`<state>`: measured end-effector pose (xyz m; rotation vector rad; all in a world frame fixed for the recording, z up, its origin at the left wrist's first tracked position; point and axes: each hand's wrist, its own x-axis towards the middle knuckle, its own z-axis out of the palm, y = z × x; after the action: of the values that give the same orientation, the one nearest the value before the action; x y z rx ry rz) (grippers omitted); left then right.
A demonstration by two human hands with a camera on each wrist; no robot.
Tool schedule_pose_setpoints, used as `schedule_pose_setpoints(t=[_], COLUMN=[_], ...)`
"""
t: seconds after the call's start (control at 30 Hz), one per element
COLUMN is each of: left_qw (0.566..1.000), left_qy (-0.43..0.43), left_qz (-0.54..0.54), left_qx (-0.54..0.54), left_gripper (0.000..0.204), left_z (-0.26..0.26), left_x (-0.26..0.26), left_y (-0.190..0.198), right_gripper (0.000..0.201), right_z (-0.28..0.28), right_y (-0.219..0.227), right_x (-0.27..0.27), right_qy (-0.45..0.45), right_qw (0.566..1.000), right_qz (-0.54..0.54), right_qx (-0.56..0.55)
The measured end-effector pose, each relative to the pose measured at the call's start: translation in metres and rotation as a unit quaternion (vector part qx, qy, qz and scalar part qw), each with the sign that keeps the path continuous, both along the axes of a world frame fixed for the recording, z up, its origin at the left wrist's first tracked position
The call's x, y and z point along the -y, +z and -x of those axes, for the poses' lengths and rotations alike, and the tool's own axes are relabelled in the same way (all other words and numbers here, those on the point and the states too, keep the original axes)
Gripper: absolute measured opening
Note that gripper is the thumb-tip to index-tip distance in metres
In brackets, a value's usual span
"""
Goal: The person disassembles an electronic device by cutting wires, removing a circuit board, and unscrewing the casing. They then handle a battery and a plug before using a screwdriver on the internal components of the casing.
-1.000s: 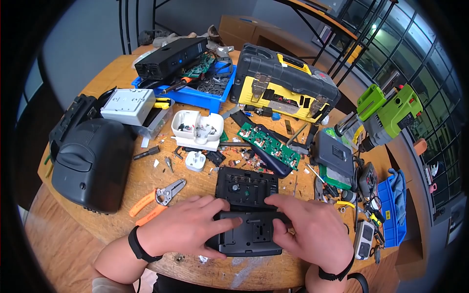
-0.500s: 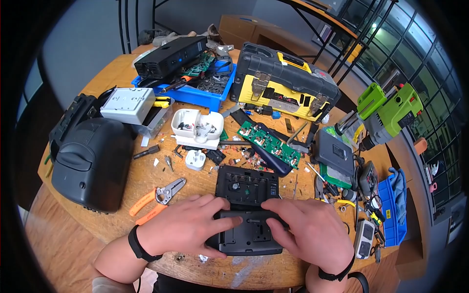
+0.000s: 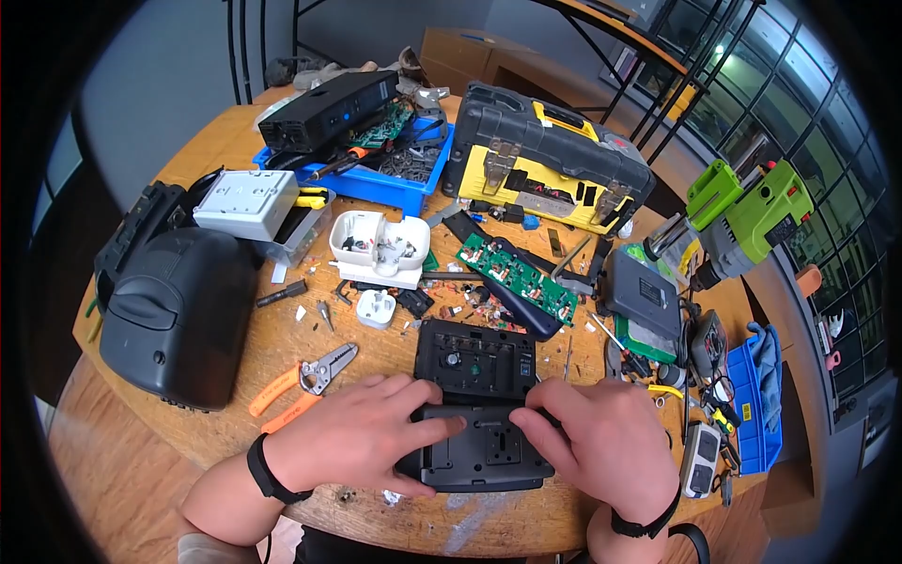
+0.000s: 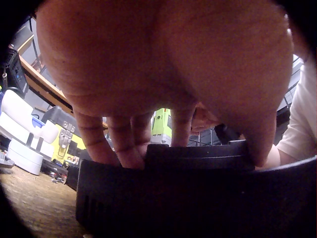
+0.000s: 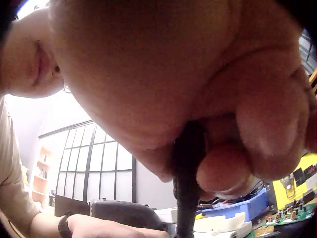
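Note:
In the head view a black plastic housing [image 3: 470, 470] with slots and screw holes lies near the table's front edge. A second black housing [image 3: 470, 362], with metal contacts in its recess, lies right behind it. My left hand [image 3: 362, 432] grips the nearer housing, its fingers over the far left side and its thumb at the near edge. At that housing's far right corner is my right hand [image 3: 601, 432], thumb and index finger drawn together. The right wrist view shows a dark narrow piece [image 5: 187, 183] pinched between thumb and fingers; I cannot tell what it is.
Orange-handled wire strippers [image 3: 305, 381] lie left of my left hand. Behind the housings are a green circuit board [image 3: 519, 279], a white open shell [image 3: 376, 246] and scattered scraps. A toolbox [image 3: 550, 160] stands at the back, a large black case [image 3: 178, 320] at left.
My right hand has shifted slightly right and nearer, its index finger leaving the rear housing's corner. More of the near housing's right side shows. The left hand stays put.

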<state>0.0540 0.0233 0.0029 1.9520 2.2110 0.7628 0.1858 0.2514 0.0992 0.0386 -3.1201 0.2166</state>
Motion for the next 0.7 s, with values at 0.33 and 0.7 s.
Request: schedule_pose_setpoints(t=[0.33, 0.7], left_qw=[1.000, 1.000], left_qy=[-0.002, -0.001], left_qz=[-0.005, 0.002], left_qx=[0.003, 0.003], left_gripper=[0.071, 0.072], left_z=[0.000, 0.000], left_x=[0.000, 0.000], left_y=[-0.001, 0.000], right_gripper=[0.020, 0.020], right_z=[0.001, 0.000], right_y=[-0.004, 0.001], right_x=[-0.001, -0.002], right_qy=[0.034, 0.038], right_qw=[0.994, 0.994], right_qz=[0.096, 0.083], right_qx=[-0.040, -0.058])
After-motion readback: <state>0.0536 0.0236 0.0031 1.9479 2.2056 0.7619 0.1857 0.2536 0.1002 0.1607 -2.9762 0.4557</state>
